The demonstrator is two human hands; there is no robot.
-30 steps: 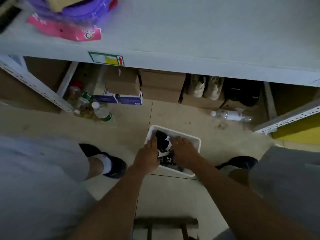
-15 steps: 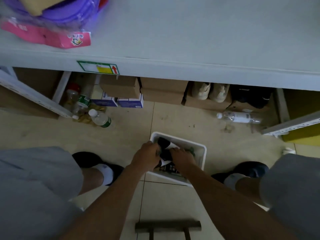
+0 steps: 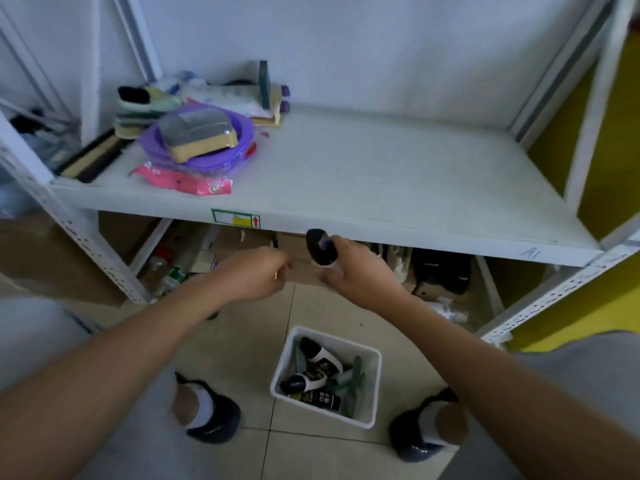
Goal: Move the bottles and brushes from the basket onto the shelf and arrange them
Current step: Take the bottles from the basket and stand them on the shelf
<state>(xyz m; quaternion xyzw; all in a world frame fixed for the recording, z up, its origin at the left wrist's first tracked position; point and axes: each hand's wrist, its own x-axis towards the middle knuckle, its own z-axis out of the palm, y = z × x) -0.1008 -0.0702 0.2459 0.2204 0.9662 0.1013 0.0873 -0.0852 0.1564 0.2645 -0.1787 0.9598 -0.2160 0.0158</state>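
- We are gripping a dark bottle [image 3: 320,247] in our right hand [image 3: 360,275], with thumb and fingers curling round its lower part and its rounded dark end pointing up and away from us
- The bottle is rising just above the right hand's knuckles, and its top is overlapping the front edge of the shelf [image 3: 381,174]; we cannot tell whether it is touching that edge
- Our left hand [image 3: 254,275] is hovering just beside the right hand, at about the same height, with its fingers curling inward; we cannot tell whether it is pinching anything
- The white basket [image 3: 376,375] is standing on the floor [image 3: 329,313] below both hands and nearer to us, between our left shoe [image 3: 218,419] and our right shoe [image 3: 412,438]
- Black-and-white bottles [image 3: 320,356] are lying tilted inside the basket, and a green brush [image 3: 355,374] is leaning on the side under the right forearm
- Beyond the left hand and further to the left, a purple basin [image 3: 221,157] is sitting on the shelf and carrying a wrapped sponge block [image 3: 197,133], with a pink packet [image 3: 183,180] lying against its near side
- Cardboard boxes [image 3: 294,251] are showing under the shelf, just beyond the gap between the two hands
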